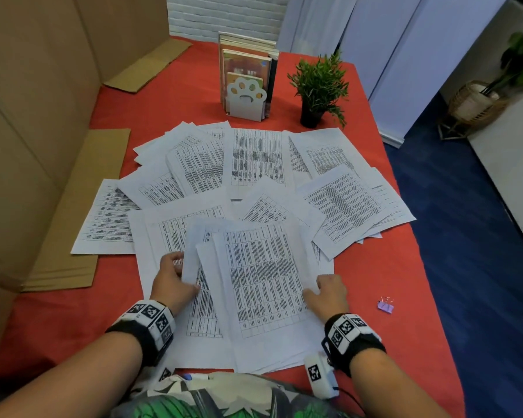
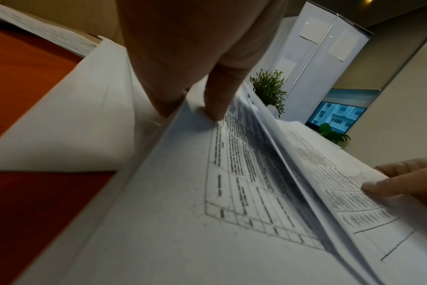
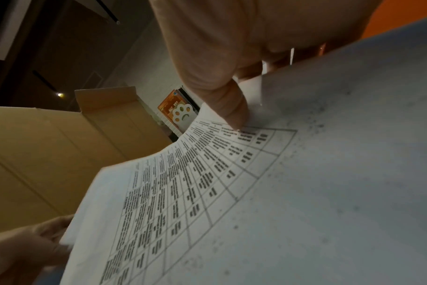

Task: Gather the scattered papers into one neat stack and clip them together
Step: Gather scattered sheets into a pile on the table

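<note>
While print stays unreadably blurred, both hands' fingers (image 2: 215, 100) pinch the gathered papers (image 1: 263, 282).

Head view bright; wrist views dim, blurred.

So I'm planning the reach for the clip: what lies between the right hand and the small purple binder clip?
Only bare red tablecloth, in the head view, between the right hand and the small purple binder clip.
</note>
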`<action>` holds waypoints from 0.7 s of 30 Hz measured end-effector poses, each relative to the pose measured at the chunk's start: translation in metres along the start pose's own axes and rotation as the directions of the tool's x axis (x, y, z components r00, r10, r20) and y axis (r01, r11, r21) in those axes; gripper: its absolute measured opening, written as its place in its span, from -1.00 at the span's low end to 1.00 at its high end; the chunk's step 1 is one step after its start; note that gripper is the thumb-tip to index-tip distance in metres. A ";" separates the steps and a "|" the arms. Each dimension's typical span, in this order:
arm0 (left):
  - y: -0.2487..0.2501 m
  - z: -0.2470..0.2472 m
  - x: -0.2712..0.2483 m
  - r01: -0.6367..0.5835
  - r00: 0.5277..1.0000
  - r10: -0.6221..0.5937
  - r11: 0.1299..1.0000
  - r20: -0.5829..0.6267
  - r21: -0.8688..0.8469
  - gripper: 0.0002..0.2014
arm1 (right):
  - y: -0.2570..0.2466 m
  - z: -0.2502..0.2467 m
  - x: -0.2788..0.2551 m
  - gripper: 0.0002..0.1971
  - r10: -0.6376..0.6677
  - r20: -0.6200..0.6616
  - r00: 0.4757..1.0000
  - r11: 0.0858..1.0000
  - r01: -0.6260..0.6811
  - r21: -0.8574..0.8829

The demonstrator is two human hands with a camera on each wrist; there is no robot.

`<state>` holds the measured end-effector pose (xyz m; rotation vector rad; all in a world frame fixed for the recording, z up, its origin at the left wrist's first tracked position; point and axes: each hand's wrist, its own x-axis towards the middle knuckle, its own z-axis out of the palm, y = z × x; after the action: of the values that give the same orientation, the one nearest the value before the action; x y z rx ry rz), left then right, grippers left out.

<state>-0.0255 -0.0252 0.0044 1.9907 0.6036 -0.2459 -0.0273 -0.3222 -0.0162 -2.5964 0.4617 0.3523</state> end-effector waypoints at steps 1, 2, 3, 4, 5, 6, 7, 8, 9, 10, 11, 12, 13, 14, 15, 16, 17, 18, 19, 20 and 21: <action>0.000 0.001 0.000 0.007 1.000 -0.007 1.000 0.026 -0.003 -0.24 | 0.000 0.002 0.000 -0.65 -0.008 0.025 1.000 1.000 0.008 -0.011; -0.001 0.003 -0.001 0.006 0.999 -0.006 1.000 0.051 0.017 -0.20 | -0.002 0.004 -0.002 -0.63 -0.005 0.046 0.999 0.999 0.007 -0.033; -0.001 0.005 0.000 -0.005 0.998 0.002 0.999 0.066 0.041 -0.22 | -0.005 0.007 -0.004 -0.66 -0.003 0.060 0.998 0.998 0.006 -0.064; -0.002 0.007 -0.001 -0.011 0.997 0.006 0.998 0.075 0.064 -0.28 | -0.009 0.009 -0.007 -0.72 0.004 0.077 0.997 0.995 0.004 -0.099; -0.003 0.009 -0.001 -0.024 0.997 0.018 0.997 0.081 0.073 -0.36 | -0.014 0.010 -0.010 -0.77 0.007 0.096 0.995 0.992 0.005 -0.126; -0.004 0.010 -0.001 -0.048 0.996 0.042 0.996 0.084 0.069 -0.43 | -0.017 0.010 -0.012 -0.80 0.003 0.121 0.993 0.992 0.012 -0.127; -0.003 0.010 -0.001 -0.074 0.994 0.070 0.996 0.078 0.056 -0.51 | -0.020 0.010 -0.013 -0.83 -0.007 0.133 0.991 0.994 0.022 -0.110; -0.002 0.010 -0.001 -0.095 0.994 0.093 0.995 0.061 0.038 -0.59 | -0.022 0.006 -0.013 -0.87 -0.016 0.133 0.991 0.998 0.024 -0.063; -0.001 0.008 0.001 -0.111 0.994 0.110 0.994 0.026 0.017 -0.66 | -0.023 0.002 -0.012 -0.89 -0.026 0.120 0.992 0.999 0.023 0.027; 0.000 0.006 0.003 -0.113 0.993 0.113 0.994 -0.025 0.005 -0.70 | -0.023 -0.004 -0.010 -0.79 -0.038 0.086 0.996 0.988 0.025 0.151; 0.000 0.002 0.006 -0.104 0.991 0.103 0.995 -0.085 -0.001 -0.73 | -0.023 -0.009 -0.008 -0.65 -0.035 0.058 0.998 0.956 0.017 0.293; -0.001 -0.002 0.009 -0.084 0.986 0.084 0.996 -0.146 0.008 -0.74 | -0.023 -0.015 -0.006 -0.52 -0.021 0.030 0.999 0.913 0.007 0.408; -0.004 -0.007 0.014 -0.061 0.978 0.064 0.998 -0.199 0.022 -0.76 | -0.020 -0.018 -0.002 -0.44 0.010 0.010 1.000 0.888 -0.013 0.459; -0.007 -0.011 0.018 -0.040 0.970 0.048 0.998 -0.239 0.039 -0.77 | -0.015 -0.018 0.002 -0.45 0.044 -0.006 0.999 0.887 -0.036 0.460; -0.011 -0.015 0.021 -0.011 0.962 0.028 0.998 -0.270 0.064 -0.77 | -0.009 -0.016 0.006 -0.54 0.071 -0.032 0.997 0.909 -0.051 0.415; -0.014 -0.018 0.023 0.029 0.955 0.007 0.993 -0.298 0.117 -0.75 | -0.004 -0.012 0.009 -0.65 0.092 -0.059 0.994 0.940 -0.067 0.336; -0.018 -0.020 0.024 0.082 0.946 -0.018 0.979 -0.325 0.186 -0.72 | 0.000 -0.006 0.013 -0.73 0.101 -0.072 0.992 0.963 -0.079 0.258; -0.020 -0.021 0.023 0.121 0.937 -0.033 0.964 -0.347 0.236 -0.70 | 0.003 0.001 0.014 -0.76 0.105 -0.067 0.992 0.973 -0.089 0.212; -0.021 -0.021 0.021 0.145 0.932 -0.045 0.956 -0.361 0.256 -0.69 | 0.003 0.007 0.014 -0.79 0.103 -0.051 0.993 0.974 -0.090 0.207; -0.023 -0.020 0.021 0.146 0.930 -0.049 0.959 -0.365 0.243 -0.69 | -0.001 0.010 0.013 -0.83 0.085 -0.046 0.995 0.973 -0.073 0.218; -0.024 -0.019 0.022 0.143 0.935 -0.062 0.967 -0.350 0.211 -0.69 | -0.006 0.010 0.010 -0.85 0.068 -0.042 0.997 0.970 -0.056 0.237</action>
<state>-0.0209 0.0075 -0.0143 2.2535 0.9397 -0.0322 -0.0172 -0.3149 -0.0250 -2.3684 0.5668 0.2378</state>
